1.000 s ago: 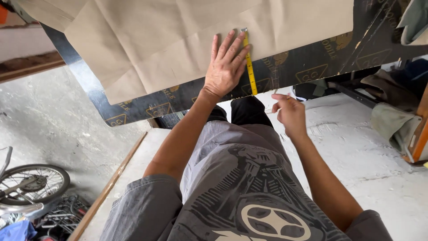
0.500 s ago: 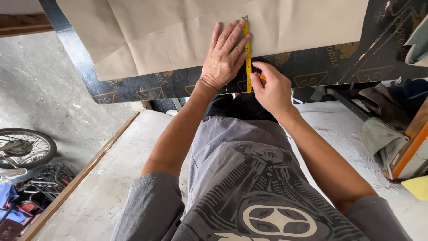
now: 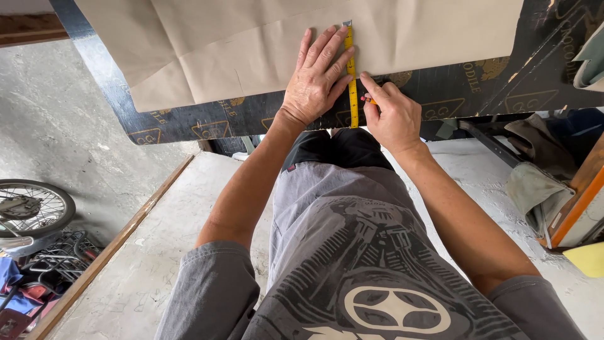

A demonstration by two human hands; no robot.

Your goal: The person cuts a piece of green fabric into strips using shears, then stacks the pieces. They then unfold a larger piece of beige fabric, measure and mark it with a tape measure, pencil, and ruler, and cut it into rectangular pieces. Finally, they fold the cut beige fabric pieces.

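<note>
Yellow measuring tape lies straight across tan brown paper on the dark desk, pinned under the left hand's flattened fingers; right hand's fingers pinch a small orange pencil just beside it.

Under the left hand lies matt, creased brown paper on a dark, glossy printed board. Between the hands runs a smooth yellow tape measure. Below the right hand, the concrete floor looks rough and chalky.
</note>
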